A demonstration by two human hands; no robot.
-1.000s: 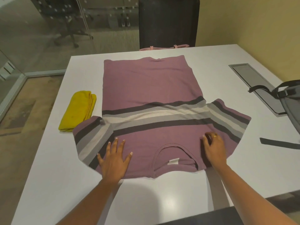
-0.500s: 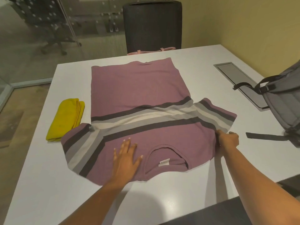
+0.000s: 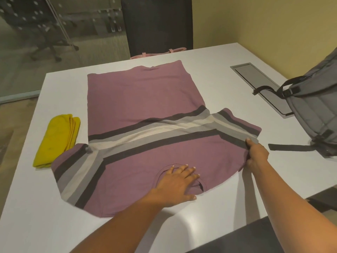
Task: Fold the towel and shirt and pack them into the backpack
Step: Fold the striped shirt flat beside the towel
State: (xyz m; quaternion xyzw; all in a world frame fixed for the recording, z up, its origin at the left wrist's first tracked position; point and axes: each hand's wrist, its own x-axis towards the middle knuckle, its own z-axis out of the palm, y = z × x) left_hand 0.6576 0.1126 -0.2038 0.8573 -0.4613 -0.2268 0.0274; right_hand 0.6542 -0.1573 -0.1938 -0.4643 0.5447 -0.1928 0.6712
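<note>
Left hand lies flat, palm down, fingers spread. Right hand pinches the purple grey-striped fabric shirt with curled fingers.

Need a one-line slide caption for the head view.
Left hand flat on the shirt collar, right hand gripping its sleeve; folded towel alongside.

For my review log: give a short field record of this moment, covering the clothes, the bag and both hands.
shirt: purple with grey stripes, spread unfolded on the table
towel: yellow, folded, left of the shirt
backpack: grey, on the table at right
left hand: flat on the collar
right hand: grips the edge of the sleeve on the right
</note>
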